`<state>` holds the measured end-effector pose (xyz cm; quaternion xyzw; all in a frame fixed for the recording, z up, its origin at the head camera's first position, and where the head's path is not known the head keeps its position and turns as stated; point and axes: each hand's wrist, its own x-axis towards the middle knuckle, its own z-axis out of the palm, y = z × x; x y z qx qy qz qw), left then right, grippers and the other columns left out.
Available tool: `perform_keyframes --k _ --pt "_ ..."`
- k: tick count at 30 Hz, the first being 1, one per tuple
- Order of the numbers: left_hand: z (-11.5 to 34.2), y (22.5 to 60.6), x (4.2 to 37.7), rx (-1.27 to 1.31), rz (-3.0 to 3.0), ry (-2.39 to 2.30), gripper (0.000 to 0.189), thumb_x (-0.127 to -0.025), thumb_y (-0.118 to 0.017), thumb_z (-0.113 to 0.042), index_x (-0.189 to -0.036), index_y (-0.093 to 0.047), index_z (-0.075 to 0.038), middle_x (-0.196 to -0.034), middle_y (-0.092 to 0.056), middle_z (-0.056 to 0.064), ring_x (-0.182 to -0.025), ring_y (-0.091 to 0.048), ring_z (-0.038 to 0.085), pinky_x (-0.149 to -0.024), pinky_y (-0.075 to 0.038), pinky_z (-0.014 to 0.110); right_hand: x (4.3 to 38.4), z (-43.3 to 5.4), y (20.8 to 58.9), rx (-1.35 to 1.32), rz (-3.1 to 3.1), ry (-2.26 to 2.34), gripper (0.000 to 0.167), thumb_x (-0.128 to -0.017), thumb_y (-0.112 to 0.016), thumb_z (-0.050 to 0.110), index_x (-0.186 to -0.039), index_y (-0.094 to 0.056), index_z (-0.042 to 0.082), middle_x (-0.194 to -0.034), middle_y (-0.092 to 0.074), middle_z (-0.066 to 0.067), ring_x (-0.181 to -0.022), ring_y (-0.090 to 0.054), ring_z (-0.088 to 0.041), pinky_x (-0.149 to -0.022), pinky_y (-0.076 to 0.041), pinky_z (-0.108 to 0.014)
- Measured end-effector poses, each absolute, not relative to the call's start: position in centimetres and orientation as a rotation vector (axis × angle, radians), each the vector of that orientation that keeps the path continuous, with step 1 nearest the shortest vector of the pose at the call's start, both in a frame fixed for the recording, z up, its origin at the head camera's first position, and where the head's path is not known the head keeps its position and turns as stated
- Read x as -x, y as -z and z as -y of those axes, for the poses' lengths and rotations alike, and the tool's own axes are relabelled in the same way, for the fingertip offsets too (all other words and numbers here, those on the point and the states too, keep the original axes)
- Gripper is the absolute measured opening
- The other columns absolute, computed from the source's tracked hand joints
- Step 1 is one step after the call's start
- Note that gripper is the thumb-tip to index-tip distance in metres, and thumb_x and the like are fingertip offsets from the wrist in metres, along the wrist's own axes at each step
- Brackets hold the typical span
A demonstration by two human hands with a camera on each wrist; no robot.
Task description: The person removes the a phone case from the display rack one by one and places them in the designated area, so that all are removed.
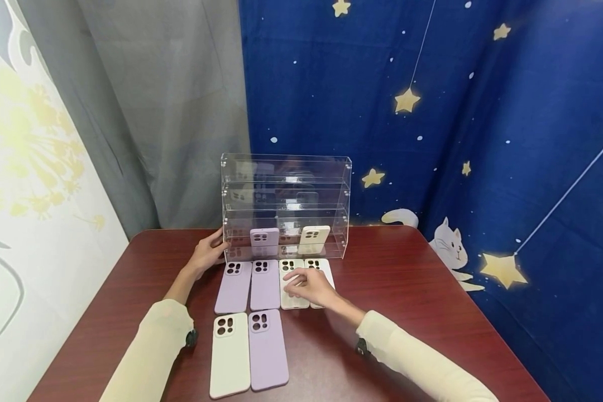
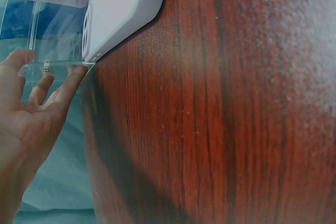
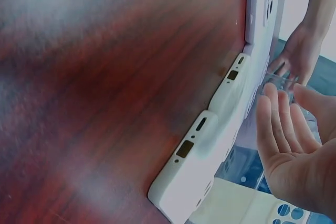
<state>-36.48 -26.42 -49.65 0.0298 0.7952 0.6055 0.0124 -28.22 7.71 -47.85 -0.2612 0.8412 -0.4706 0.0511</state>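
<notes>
At the table's far side stands a clear acrylic display rack (image 1: 286, 215) with stacked tiers. My left hand (image 1: 208, 254) grips its left side edge, thumb and fingertips on the panel, as the left wrist view shows. A lilac phone case (image 1: 264, 237) and a white phone case (image 1: 314, 239) lean upright in the lowest tier. In front of the rack lie two lilac cases (image 1: 233, 287) and two white cases (image 1: 288, 301) in a row. Over the white pair hovers my right hand (image 1: 311, 286), fingers loosely bent and nothing in them; it partly covers both.
Nearer to me, a white case (image 1: 229, 360) and a lilac case (image 1: 268, 354) lie side by side on the dark red wooden table (image 1: 382, 279). Behind the table hang a grey curtain (image 1: 181, 111) and a blue curtain (image 1: 331, 84) with stars.
</notes>
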Motion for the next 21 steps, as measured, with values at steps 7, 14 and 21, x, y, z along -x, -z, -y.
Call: perform_keyframes --k 7,14,21 --pt "26.5 49.7 36.5 -0.098 -2.47 -1.896 0.068 -0.108 -0.054 -0.013 -0.167 -0.021 -0.021 -0.162 -0.036 0.024 -0.138 -0.051 0.045 -0.099 -0.056 0.053 29.8 -7.7 47.5 0.812 -2.613 1.535 0.025 -0.092 -0.075 0.002 -0.116 -0.075 0.0 -0.094 -0.08 -0.012 -0.08 -0.078 -0.024 -0.069 -0.063 -0.022" --pt "26.4 49.7 36.4 -0.103 -2.452 -1.913 0.068 -0.108 -0.054 -0.013 -0.167 -0.021 -0.02 -0.163 -0.034 0.025 -0.139 -0.048 0.045 -0.099 -0.056 0.053 31.6 -7.2 46.6 0.828 -2.758 1.515 0.027 -0.091 -0.079 0.006 -0.117 -0.074 -0.001 -0.099 -0.079 -0.015 -0.088 -0.078 -0.026 -0.076 -0.063 -0.024" --pt "26.4 49.5 36.3 -0.108 -2.464 -1.899 0.068 -0.108 -0.054 -0.014 -0.167 -0.021 -0.021 -0.163 -0.035 0.023 -0.139 -0.048 0.045 -0.1 -0.055 0.054 33.5 -6.6 45.8 0.805 -2.751 1.593 0.032 -0.092 -0.078 0.005 -0.122 -0.071 -0.004 -0.106 -0.078 -0.018 -0.096 -0.077 -0.031 -0.084 -0.063 -0.027"
